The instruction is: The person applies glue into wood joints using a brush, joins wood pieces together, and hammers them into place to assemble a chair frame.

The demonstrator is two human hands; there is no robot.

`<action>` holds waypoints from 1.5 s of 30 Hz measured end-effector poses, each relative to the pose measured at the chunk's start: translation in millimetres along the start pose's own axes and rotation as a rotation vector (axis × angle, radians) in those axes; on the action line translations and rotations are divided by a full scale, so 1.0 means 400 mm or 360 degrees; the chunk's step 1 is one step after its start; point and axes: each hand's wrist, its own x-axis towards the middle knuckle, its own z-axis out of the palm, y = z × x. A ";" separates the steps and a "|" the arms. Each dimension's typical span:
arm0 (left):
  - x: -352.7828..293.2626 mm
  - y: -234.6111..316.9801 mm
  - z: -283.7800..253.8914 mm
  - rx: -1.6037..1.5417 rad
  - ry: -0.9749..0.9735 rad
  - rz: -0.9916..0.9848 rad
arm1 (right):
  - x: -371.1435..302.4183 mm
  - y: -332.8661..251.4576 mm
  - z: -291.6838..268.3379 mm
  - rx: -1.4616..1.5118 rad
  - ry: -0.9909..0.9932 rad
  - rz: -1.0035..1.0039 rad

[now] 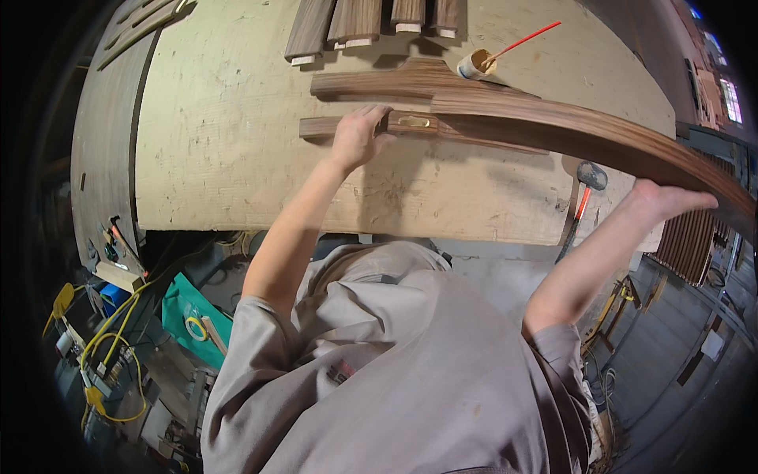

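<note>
On the bench, my left hand [359, 138] is closed over a dark-grained wooden rail [320, 129], fingers across its top and thumb at the near side. Beside that hand, a slot [414, 122] cut in the rail has a pale, shiny edge. My right hand [663, 199] holds up a long, curved wooden board [600, 136] from its near edge; part of its fingers is hidden. The board's left end lies over or against a shaped wooden piece [371, 84]; the exact contact is unclear. Its right end reaches past the bench.
A small cup [477, 65] with a red-handled brush [525, 43] stands behind the board. Near the front edge rests a black-headed mallet [591, 176]. Several tenoned wooden parts [355, 22] lie at the back. Yellow cords [118, 336] hang at lower left.
</note>
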 end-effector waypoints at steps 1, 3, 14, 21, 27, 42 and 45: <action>-0.001 -0.004 0.004 -0.0032 -0.0002 -0.0024 | -0.017 0.019 0.017 -0.0031 -0.0008 0.0078; 0.013 0.008 -0.003 -0.0106 -0.0005 -0.0075 | -0.021 0.067 0.035 -0.0029 -0.0064 0.0150; 0.017 -0.002 -0.010 -0.0145 -0.0170 -0.0213 | -0.037 0.139 0.082 -0.0048 -0.0249 0.0215; 0.021 0.002 -0.028 -0.0236 -0.0222 -0.0235 | -0.048 0.108 0.116 -0.0185 -0.0332 0.0055; 0.038 -0.025 -0.002 0.0112 -0.0333 -0.0137 | -0.088 0.050 0.171 -0.0297 -0.0400 -0.0128; 0.035 -0.001 -0.005 0.0145 -0.0323 -0.0266 | -0.074 -0.183 0.285 -0.0082 -0.0744 -0.0579; 0.034 -0.010 0.000 0.0130 -0.0258 -0.0233 | -0.067 -0.176 0.292 0.0042 -0.0819 -0.0432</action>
